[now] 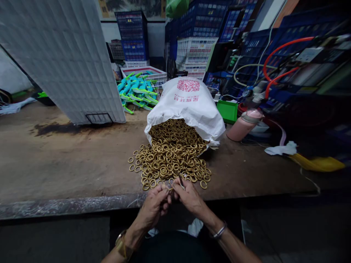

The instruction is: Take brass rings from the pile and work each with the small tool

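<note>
At the table's front edge my left hand (155,202) is closed, pinching a gold-coloured ring (171,189) between thumb and fingers. Close beside it, my right hand (190,199) is closed on a thin dark tool (181,180) whose end sticks up past the thumb; its kind is hard to make out. The right fingertips meet the ring too. Just beyond both hands spreads a heap of loose gold-coloured rings (170,160). They spill from the mouth of a white woven sack (189,100) with red print, lying on its side.
A tall pale ribbed panel (82,62) stands on the left of the wooden table (68,164). Turquoise and green plastic parts (138,90) lie behind. To the right are a green tray (227,111), a pink cylinder (244,125) and red hoses (270,69). Blue crates (134,34) are stacked at the back.
</note>
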The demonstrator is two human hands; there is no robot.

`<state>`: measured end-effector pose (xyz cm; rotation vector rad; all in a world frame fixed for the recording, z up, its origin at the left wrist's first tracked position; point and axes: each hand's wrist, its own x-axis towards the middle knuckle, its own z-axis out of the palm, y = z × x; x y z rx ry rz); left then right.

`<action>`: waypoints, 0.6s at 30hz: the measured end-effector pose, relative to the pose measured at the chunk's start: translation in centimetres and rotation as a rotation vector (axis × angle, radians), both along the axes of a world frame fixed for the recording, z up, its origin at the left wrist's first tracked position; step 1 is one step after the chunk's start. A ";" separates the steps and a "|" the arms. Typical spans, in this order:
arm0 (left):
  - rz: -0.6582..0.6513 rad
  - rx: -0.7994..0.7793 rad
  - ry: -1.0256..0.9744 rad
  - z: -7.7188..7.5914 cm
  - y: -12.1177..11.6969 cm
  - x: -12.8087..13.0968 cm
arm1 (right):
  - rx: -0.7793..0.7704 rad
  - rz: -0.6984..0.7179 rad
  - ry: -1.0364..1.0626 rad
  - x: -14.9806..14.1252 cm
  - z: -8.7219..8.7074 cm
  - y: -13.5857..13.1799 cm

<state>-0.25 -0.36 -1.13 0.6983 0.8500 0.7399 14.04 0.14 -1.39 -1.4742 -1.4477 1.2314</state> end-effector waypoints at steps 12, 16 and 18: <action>0.090 0.133 0.149 -0.4 0.0 0.2 | 0.155 0.233 -0.667 0.3 -0.9 -1.4; -0.020 0.114 0.134 -0.2 -0.7 -0.4 | 0.098 0.173 -0.841 1.0 -0.9 -1.1; -0.124 0.071 0.117 -0.2 -1.4 -0.6 | 0.061 0.078 -0.874 1.7 -1.2 -1.0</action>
